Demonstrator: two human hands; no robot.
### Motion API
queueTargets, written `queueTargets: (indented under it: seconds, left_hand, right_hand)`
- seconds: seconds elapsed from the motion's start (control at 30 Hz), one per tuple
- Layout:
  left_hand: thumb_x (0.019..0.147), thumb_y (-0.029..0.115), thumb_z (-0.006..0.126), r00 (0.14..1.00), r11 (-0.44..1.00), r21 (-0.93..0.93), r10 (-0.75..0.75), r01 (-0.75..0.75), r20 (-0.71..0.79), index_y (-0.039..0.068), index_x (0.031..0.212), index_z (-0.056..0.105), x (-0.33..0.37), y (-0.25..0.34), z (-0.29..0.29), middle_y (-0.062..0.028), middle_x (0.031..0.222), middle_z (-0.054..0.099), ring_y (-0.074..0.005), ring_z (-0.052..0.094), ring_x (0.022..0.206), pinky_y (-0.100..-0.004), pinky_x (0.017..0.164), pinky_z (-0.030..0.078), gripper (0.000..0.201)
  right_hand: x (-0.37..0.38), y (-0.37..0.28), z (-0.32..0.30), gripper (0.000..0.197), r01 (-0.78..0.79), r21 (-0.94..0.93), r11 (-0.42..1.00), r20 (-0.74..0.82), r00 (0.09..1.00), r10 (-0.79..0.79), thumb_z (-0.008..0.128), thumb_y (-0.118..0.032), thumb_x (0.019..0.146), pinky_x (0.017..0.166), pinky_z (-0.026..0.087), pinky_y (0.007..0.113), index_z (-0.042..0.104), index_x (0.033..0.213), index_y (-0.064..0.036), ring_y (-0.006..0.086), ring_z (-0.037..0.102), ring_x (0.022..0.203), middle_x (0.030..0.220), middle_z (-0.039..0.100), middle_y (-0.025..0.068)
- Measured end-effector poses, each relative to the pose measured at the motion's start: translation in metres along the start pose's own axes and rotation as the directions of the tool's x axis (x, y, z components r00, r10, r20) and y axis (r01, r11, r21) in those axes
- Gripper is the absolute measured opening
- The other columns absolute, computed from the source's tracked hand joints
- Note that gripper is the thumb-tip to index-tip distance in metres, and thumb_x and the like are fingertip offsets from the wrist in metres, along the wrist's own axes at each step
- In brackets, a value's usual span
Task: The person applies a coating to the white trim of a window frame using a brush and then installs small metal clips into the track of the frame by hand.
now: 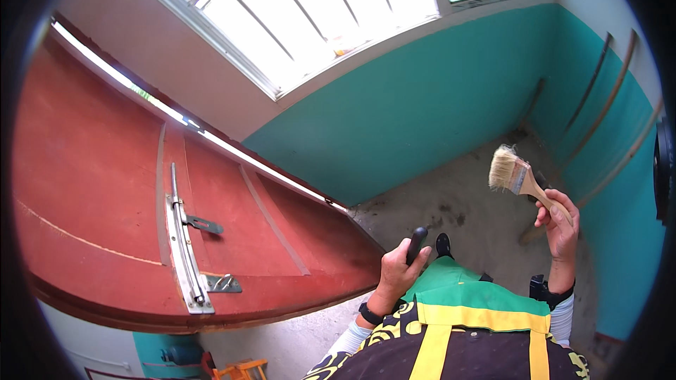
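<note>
My right hand [561, 229] is closed round the wooden handle of a flat paintbrush [521, 177]. Its pale bristles point up and to the left, and look ragged at the tip. My left hand [398, 273] is wrapped round a black handle [417, 243] whose rounded end sticks up out of the fist. What the handle belongs to is hidden. To the left of that hand stands a red door [113, 190], apart from it. The door carries a metal slide bolt [184, 253] with a long rod and a dark flap beside it.
A bright barred window [317, 7] is above a turquoise wall [394, 105]. Several long poles [611, 95] lean on the right wall. Grey concrete floor [422, 197] lies below, with my shoe [443, 245] on it. An orange object [243, 368] stands at the bottom left.
</note>
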State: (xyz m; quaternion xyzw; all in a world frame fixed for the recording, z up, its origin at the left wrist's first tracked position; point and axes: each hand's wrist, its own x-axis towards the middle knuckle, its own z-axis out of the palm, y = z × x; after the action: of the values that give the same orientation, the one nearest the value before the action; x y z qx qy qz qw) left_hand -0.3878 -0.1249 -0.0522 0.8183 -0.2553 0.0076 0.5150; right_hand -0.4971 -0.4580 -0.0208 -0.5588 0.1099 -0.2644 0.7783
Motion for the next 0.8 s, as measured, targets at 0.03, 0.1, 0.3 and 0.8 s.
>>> queueTargets:
  seconds: [0.03, 0.1, 0.3, 0.8]
  left_hand:
    - [0.09, 0.016, 0.073, 1.0, 1.0, 0.0, -0.017, 0.017, -0.025, 0.002, 0.087, 0.06, 0.009, -0.003, -0.001, -0.0073, 0.062, 0.053, -0.0152, 0.05, 0.052, -0.0295, 0.052, 0.044, 0.019]
    - [0.09, 0.015, 0.074, 0.996, 0.999, 0.008, -0.044, 0.045, -0.081, 0.002, 0.086, 0.06, 0.031, -0.012, -0.004, -0.0047, 0.061, 0.052, -0.012, 0.048, 0.054, -0.0278, 0.052, 0.044, 0.02]
    - [0.09, 0.014, 0.073, 0.931, 0.978, -0.157, -0.181, 0.137, -0.317, 0.003, 0.083, 0.06, 0.096, -0.044, -0.022, 0.0022, 0.062, 0.051, -0.0058, 0.046, 0.057, -0.0255, 0.052, 0.042, 0.019]
    - [0.091, 0.018, 0.072, 0.615, 0.923, -0.1, -0.325, 0.371, -0.719, 0.002, 0.085, 0.06, 0.155, -0.107, -0.085, -0.0039, 0.063, 0.057, -0.0133, 0.055, 0.056, -0.0295, 0.056, 0.047, 0.021]
  right_hand:
    - [0.023, -0.001, 0.011, 0.034, 0.013, 0.007, 1.0, 0.054, 0.998, -0.013, 0.06, -0.016, 0.096, 0.065, 0.058, 0.027, 0.061, 0.122, 0.0059, 0.0137, 0.065, 0.077, 0.098, 0.068, 0.0168]
    - [0.064, 0.004, 0.035, 0.031, 0.039, 0.035, 0.999, 0.134, 0.99, -0.043, 0.06, -0.017, 0.097, 0.063, 0.058, 0.028, 0.063, 0.117, 0.0065, 0.0152, 0.066, 0.074, 0.096, 0.069, 0.0181]
    - [0.161, 0.02, 0.1, 0.037, 0.099, -0.153, 0.983, 0.283, 0.958, -0.052, 0.061, -0.02, 0.098, 0.061, 0.057, 0.028, 0.06, 0.122, 0.0082, 0.0158, 0.066, 0.071, 0.097, 0.069, 0.0193]
    - [0.375, 0.055, 0.304, 0.034, 0.47, -0.043, 0.881, 0.726, 0.621, -0.296, 0.061, -0.005, 0.095, 0.069, 0.057, 0.028, 0.058, 0.124, 0.0117, 0.0183, 0.068, 0.078, 0.104, 0.067, 0.0181]
